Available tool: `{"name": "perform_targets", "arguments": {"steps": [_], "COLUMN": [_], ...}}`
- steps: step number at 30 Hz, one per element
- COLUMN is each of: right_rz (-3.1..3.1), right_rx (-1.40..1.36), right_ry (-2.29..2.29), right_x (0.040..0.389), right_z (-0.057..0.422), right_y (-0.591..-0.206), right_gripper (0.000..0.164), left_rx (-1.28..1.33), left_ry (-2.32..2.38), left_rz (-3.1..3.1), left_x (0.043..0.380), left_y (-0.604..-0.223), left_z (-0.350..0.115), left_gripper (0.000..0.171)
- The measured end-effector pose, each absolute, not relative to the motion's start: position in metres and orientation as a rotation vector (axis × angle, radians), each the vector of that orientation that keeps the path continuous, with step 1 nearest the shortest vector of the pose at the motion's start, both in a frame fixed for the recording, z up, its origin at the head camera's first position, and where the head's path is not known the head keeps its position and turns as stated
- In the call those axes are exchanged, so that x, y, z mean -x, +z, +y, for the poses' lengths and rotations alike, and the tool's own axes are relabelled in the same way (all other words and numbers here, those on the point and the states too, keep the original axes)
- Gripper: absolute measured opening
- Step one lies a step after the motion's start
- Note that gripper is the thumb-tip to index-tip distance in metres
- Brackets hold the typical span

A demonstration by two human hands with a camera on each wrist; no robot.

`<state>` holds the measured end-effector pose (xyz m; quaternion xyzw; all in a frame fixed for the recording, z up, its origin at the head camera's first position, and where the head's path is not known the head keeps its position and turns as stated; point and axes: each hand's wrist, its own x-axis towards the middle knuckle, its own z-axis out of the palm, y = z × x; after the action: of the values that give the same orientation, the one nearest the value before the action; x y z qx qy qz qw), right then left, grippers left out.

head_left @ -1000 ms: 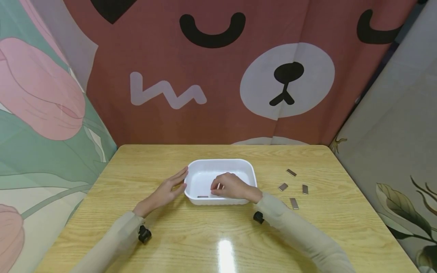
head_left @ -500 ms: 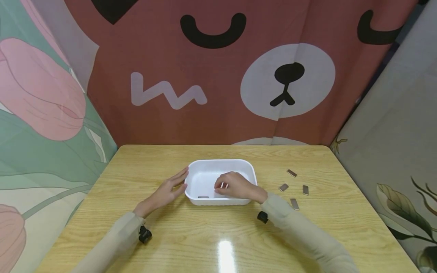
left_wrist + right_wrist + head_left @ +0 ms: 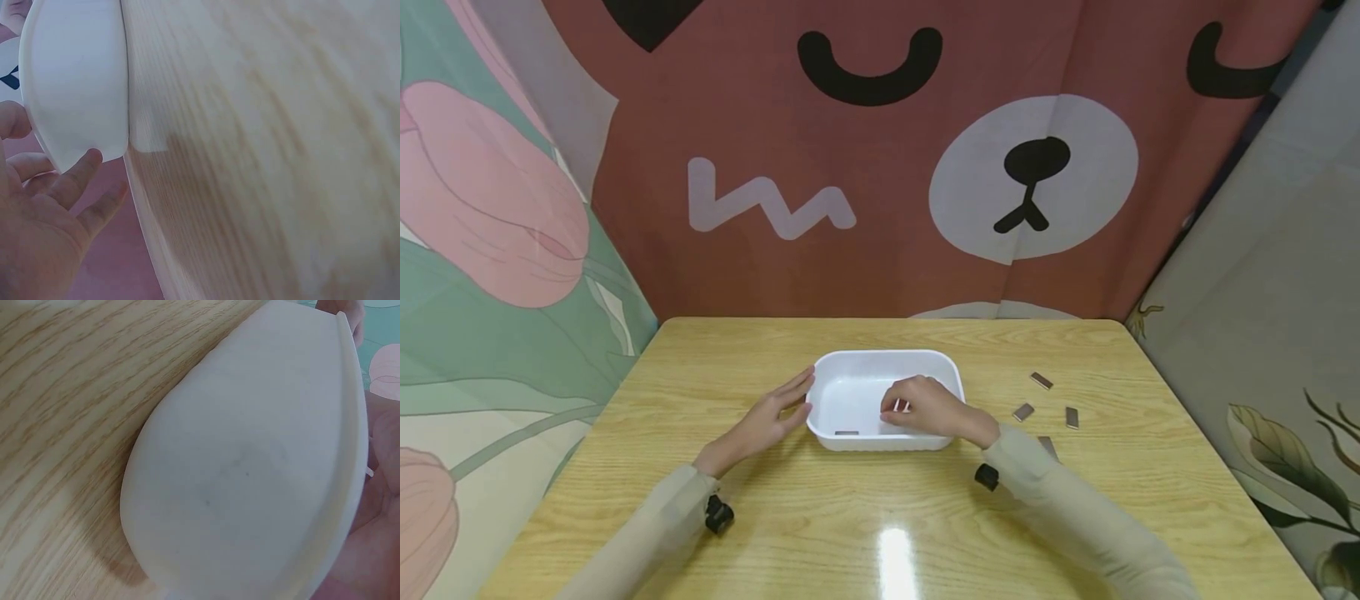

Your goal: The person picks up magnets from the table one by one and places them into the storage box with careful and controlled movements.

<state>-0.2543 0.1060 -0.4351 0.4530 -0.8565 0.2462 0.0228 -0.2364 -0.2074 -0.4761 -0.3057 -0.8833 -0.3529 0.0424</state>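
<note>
A white plastic tray [image 3: 850, 445] stands on the wooden table, filling much of both wrist views as a pale wall. My left hand [image 3: 763, 423] touches its left end, fingers straight and spread along the rim; in the left wrist view the fingertips [image 3: 94, 156] lie against the outside wall [image 3: 75, 81]. Reaching over the right side, my right hand [image 3: 931, 408] is inside the tray with fingers curled and fingertips low near the floor. I cannot tell whether they pinch anything. A small flat rectangular piece [image 3: 847, 432] lies inside near the front wall, left of the right hand.
Several small brown-grey rectangular pieces lie right of the tray, including one at the back [image 3: 1041, 380] and one farther right [image 3: 1072, 417]. The right sleeve [image 3: 1037, 475] partly covers the nearest piece [image 3: 1049, 447]. A printed curtain [image 3: 737, 275] hangs behind the table.
My right hand has slid a little to the right within the tray, its sleeve moving over the nearest loose piece. The left hand and the tray have stayed in place.
</note>
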Motion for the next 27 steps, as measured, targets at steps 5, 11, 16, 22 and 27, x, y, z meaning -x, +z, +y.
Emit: {"name": "perform_targets", "arguments": {"steps": [5, 11, 16, 22, 27], "right_rz": [-2.642, -2.629, -2.633, -2.632, -2.627], "right_rx": [-1.407, -1.407, -1.417, -1.427, -1.427], "right_ry": [0.747, 0.743, 0.762, 0.757, 0.748], "right_x": [0.2542, 0.2544, 0.2528, 0.2532, 0.2528], "right_z": [0.1083, 0.1117, 0.1140, 0.1153, 0.1153], "right_y": [-0.4363, -0.4370, -0.4345, -0.4345, -0.4341], "right_gripper": [0.004, 0.005, 0.007, 0.006, 0.006], "left_rx": [0.942, 0.937, 0.938, 0.935, 0.935], "left_ry": [-1.085, -1.105, -1.107, -1.127, -1.114], "left_rz": [-2.682, -2.691, -2.700, -2.702, -2.702], "left_x": [0.2361, 0.2376, 0.2384, 0.2383, 0.2383], "left_y": [-0.4760, -0.4774, -0.4780, -0.4779, -0.4785], "left_z": [-0.2074, -0.2087, -0.2098, -0.2102, -0.2097], "left_gripper": [0.055, 0.055, 0.056, 0.056, 0.056]}}
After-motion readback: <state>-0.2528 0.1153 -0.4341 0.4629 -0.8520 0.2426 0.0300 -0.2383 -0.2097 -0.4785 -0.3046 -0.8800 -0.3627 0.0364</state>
